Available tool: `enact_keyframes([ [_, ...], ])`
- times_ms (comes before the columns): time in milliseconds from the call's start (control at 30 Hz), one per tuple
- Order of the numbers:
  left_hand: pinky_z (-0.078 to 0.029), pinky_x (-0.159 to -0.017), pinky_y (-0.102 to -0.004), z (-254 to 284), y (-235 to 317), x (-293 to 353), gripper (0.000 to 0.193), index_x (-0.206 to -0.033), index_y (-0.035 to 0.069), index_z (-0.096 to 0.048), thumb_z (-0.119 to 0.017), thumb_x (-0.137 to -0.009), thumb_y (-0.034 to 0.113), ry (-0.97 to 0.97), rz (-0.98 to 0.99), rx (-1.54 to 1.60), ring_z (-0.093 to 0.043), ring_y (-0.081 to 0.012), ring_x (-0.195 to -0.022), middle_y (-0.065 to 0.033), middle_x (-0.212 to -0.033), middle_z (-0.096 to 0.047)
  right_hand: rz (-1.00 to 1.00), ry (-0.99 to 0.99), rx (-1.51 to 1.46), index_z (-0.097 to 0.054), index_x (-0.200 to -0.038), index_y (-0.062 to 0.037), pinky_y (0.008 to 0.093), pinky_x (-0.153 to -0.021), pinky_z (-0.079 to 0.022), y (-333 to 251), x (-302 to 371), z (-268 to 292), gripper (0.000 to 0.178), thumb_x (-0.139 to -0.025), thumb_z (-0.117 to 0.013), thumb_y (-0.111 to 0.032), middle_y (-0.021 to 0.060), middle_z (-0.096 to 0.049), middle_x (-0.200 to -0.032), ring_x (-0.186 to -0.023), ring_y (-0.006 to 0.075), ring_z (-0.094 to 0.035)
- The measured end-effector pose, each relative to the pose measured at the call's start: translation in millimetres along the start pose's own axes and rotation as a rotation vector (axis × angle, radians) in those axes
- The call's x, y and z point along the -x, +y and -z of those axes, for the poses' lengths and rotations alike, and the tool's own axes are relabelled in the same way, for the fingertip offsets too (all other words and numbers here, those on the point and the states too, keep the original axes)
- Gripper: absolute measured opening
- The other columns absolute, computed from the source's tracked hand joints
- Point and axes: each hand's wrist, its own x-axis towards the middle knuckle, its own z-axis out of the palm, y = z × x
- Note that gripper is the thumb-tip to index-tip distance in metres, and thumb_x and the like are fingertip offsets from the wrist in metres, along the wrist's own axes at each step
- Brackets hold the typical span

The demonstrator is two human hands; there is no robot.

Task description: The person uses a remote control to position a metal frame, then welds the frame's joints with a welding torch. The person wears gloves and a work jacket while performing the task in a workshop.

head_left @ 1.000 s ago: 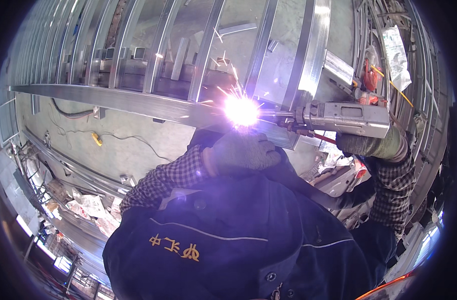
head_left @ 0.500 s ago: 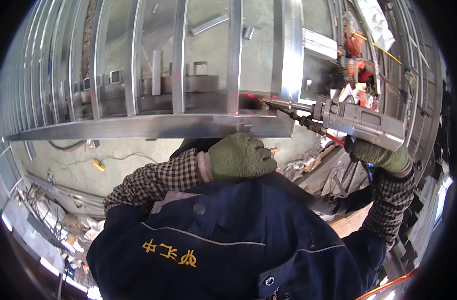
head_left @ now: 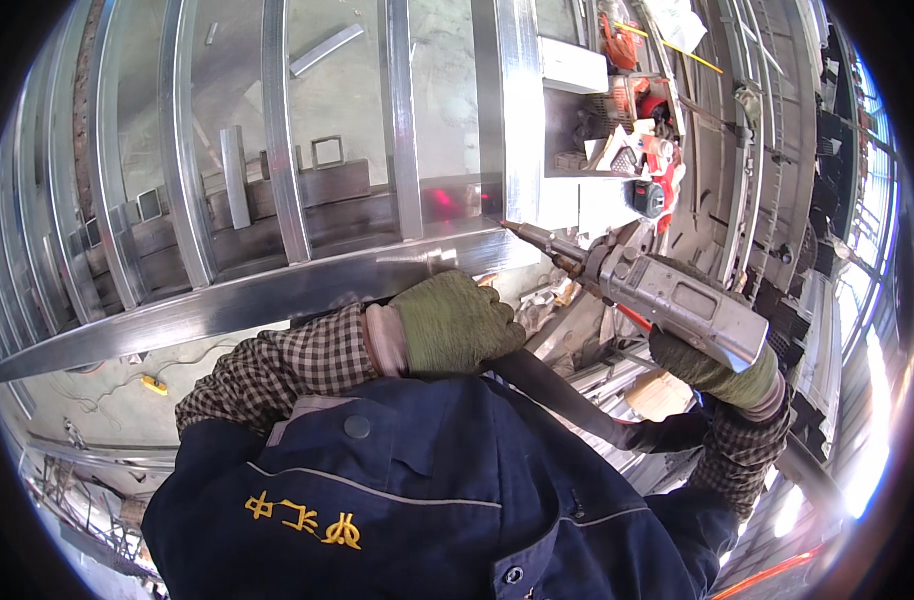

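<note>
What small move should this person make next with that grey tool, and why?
Perhaps steady the tip of the grey tool against the corner where the wide bar meets the long rail: the right hand grips the tool, its tip points toward that corner, though contact is unclear, and red light spots show left of the bar.

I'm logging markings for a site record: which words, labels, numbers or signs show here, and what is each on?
Dark blue jacket: a row of yellow embroidered characters, clear, but not copied out here.
Grey metal tool: no readable marking on its casing.
Red-and-black item: pale mark, too small to read.
Small yellow object: dark marks, too small to read.
</note>
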Motion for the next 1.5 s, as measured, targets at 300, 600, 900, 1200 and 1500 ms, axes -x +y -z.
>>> enact_keyframes([
  [300, -0.056, -0.085, -0.0447, 12.8, -0.4, -3.9, 0.038, -0.119, 0.013, -0.067, -0.068, -0.086, 0.032, -0.149, 0.0, -0.001, -0.071, -0.027, -0.101, -0.0093, -0.107, -0.07, -0.118, -0.083, -0.034, -0.068, -0.129, -0.0023, 0.0353, -0.079, -0.06, -24.1, -7.1, 7.5, 0.046, -0.085, -0.082, -0.006, 0.0136, -0.074, -0.113, -0.094, 0.0267, -0.075],
  [600, -0.059, -0.079, -0.0432, -26.1, -11.0, 6.4, 0.042, -0.119, 0.013, -0.066, -0.072, -0.082, 0.031, 0.115, -0.046, 0.304, -0.072, -0.0262, -0.097, -0.0086, -0.104, -0.071, -0.206, -0.021, -0.162, -0.068, -0.127, -0.0033, 0.0351, -0.08, -0.058, -15.4, -0.1, 3.8, 0.047, -0.086, -0.085, -0.018, 0.0077, -0.073, -0.103, -0.089, 0.0221, -0.071],
  [900, -0.059, -0.08, -0.0434, -0.8, 2.2, -1.8, 0.036, -0.112, 0.013, -0.07, -0.074, -0.079, 0.026, -0.12, 0.024, -0.053, -0.073, -0.026, -0.088, -0.0075, -0.096, -0.071, -0.137, 0.03, -0.096, -0.069, -0.126, -0.0035, 0.0354, -0.081, -0.059, -8.1, 2.1, 1.4, 0.046, -0.086, -0.086, -0.019, 0.0081, -0.073, -0.105, -0.09, 0.0224, -0.072],
  [1200, -0.064, -0.071, -0.0429, -24.5, 21.1, -0.3, 0.015, -0.095, 0.007, -0.069, -0.068, -0.081, 0.013, 0.096, 0.035, 0.022, -0.077, -0.0278, -0.078, -0.0099, -0.082, -0.074, -0.056, 0.075, -0.043, -0.07, -0.125, -0.0037, 0.0357, -0.081, -0.06, 8.7, 10.2, -9.1, 0.045, -0.086, -0.086, -0.02, 0.0086, -0.074, -0.106, -0.092, 0.0228, -0.072],
  [1500, -0.062, -0.074, -0.0424, -53.9, 36.3, -1.8, 0.014, -0.097, 0.009, -0.068, -0.069, -0.083, 0.013, -0.053, 0.199, 0.078, -0.077, -0.0279, -0.084, -0.0082, -0.085, -0.075, 0.007, 0.092, -0.011, -0.07, -0.124, -0.0039, 0.0359, -0.082, -0.06, 24.5, 14.9, -16.9, 0.045, -0.086, -0.086, -0.021, 0.009, -0.074, -0.107, -0.093, 0.0231, -0.073],
])
